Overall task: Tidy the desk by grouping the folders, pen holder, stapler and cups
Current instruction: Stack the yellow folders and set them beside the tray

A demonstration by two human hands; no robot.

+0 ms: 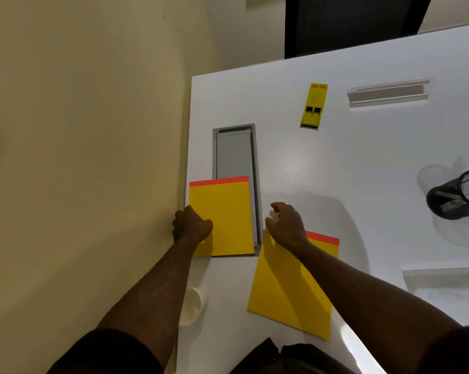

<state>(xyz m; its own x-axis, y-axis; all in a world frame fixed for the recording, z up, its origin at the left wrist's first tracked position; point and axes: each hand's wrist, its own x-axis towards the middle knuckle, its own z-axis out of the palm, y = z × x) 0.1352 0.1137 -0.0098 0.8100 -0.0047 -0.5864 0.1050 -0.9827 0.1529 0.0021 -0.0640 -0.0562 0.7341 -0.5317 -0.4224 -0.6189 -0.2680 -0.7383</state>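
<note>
Two yellow folders with orange top strips lie on the white desk (349,163). One folder (225,211) lies near the desk's left edge, partly over a grey cable tray. My left hand (191,225) grips its lower left corner. The other folder (290,287) lies tilted nearer me, and my right hand (287,225) hovers over its top left corner, fingers loosely curled, holding nothing. A yellow stapler (314,105) lies farther back. A black mesh pen holder (460,195) lies tipped on its side at the right edge. A white cup (191,306) stands under my left forearm.
The grey cable tray (234,155) is recessed into the desk near the left edge. A clear plastic strip (387,93) lies at the back right. A dark chair back (349,22) stands behind the desk. Beige floor lies to the left.
</note>
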